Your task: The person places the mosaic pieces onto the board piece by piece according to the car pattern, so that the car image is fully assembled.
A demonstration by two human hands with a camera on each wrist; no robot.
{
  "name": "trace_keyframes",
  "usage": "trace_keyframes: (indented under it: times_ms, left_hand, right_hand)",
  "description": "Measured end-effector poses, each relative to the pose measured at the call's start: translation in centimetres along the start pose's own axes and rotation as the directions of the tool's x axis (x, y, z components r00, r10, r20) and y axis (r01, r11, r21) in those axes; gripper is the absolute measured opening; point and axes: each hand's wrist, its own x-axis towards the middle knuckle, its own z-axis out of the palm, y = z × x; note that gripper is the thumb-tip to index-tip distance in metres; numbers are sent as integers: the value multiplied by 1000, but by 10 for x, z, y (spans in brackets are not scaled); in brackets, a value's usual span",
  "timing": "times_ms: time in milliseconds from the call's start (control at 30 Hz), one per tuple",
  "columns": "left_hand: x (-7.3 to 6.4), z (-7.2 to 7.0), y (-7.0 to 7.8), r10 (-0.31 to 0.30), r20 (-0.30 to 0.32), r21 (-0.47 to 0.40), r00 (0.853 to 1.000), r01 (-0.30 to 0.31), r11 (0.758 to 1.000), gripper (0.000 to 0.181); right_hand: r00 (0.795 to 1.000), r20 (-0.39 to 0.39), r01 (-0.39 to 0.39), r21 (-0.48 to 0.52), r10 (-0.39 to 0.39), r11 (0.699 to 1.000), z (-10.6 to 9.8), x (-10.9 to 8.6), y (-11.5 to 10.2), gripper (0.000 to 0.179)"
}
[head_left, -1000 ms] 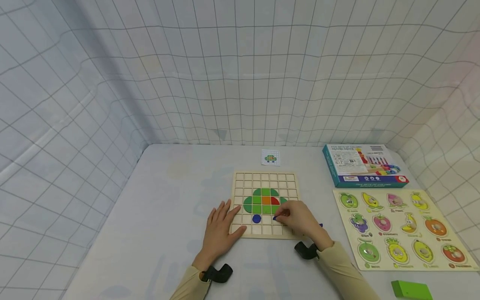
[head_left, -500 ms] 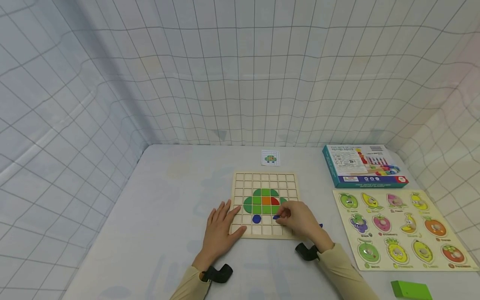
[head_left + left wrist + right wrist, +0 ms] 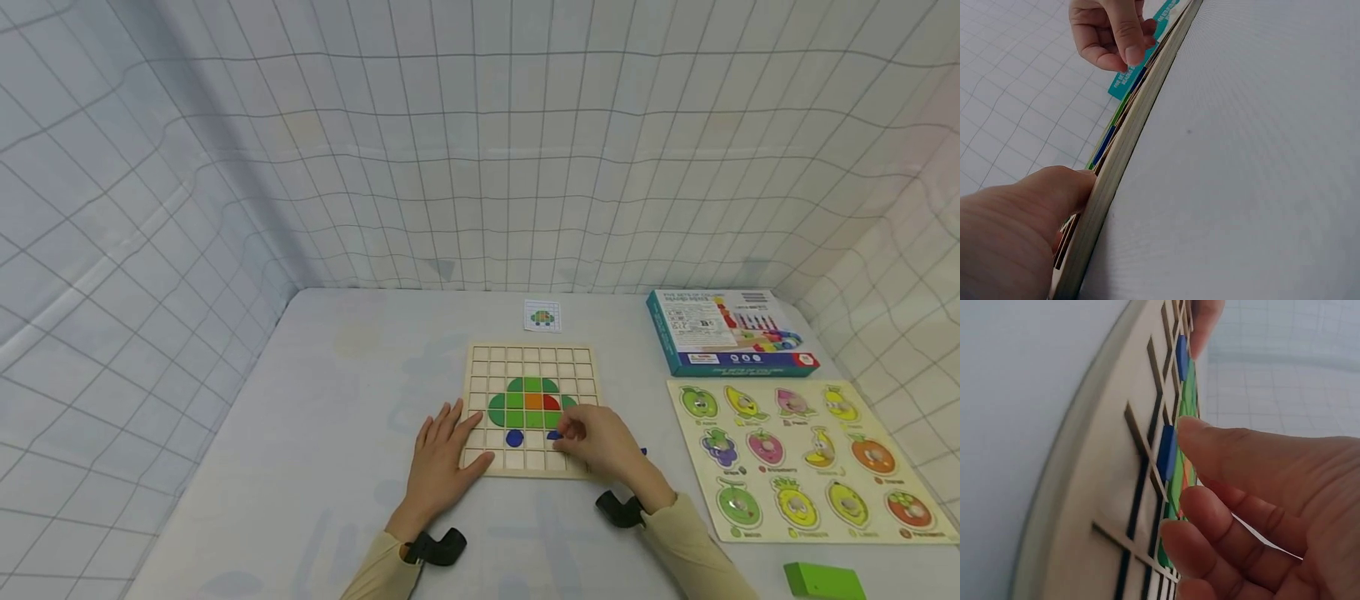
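A wooden grid board (image 3: 536, 476) lies in the middle of the table, bearing a car-shaped pattern of green tiles (image 3: 513, 400), an orange tile (image 3: 532, 401) and a red tile (image 3: 551, 402). One round blue piece (image 3: 514, 437) sits below them. Another blue piece (image 3: 1167, 453) lies in a cell to its right, partly hidden by fingers in the head view. My right hand (image 3: 596, 442) hovers at it, fingers loosely bent, thumb tip close beside the piece, nothing visibly held. My left hand (image 3: 442, 467) rests with spread fingers on the board's left edge.
A small picture card (image 3: 542, 317) lies behind the board. At the right are a teal-edged box (image 3: 731, 332), a fruit puzzle board (image 3: 813, 458) and a green block (image 3: 823, 580). Something small and blue (image 3: 643, 451) shows beside my right wrist.
My right thumb and fingers have let go of the blue piece, which now lies in its cell; the hand shifted slightly right. The left hand has stayed in place.
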Motion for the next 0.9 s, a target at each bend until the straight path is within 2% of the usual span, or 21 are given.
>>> trace_keyframes:
  times_ms: [133,267,433,633,767,900]
  left_hand:
    - [0,0,0,3,-1,1,1000,-3,1000,60]
    - [0,1,0,6,-4,3,1000,-6,1000,60]
    - [-1,1,-1,-7,5,6,1000,7,1000,61]
    - [-2,1,-1,-17,8,10,1000,17,1000,61]
    - [-1,1,-1,-7,-1,6,1000,7,1000,61]
    - [-1,1,-1,7,-7,1,1000,-7,1000,60]
  right_hand:
    - [1000,-19,15,2,-15,1000,-11,-10,4,13]
    - [999,-34,15,11,-14,1000,-23,-22,19,10]
    - [999,-37,-39,9,39,999,-38,-34,41,8]
    - [993,-66,-98,12,98,995,-53,-47,53,10]
    - [991,-31,-131,15,131,991,-56,-53,59,11]
    - [994,33,-105,8,105,994,-54,-57,65,15]
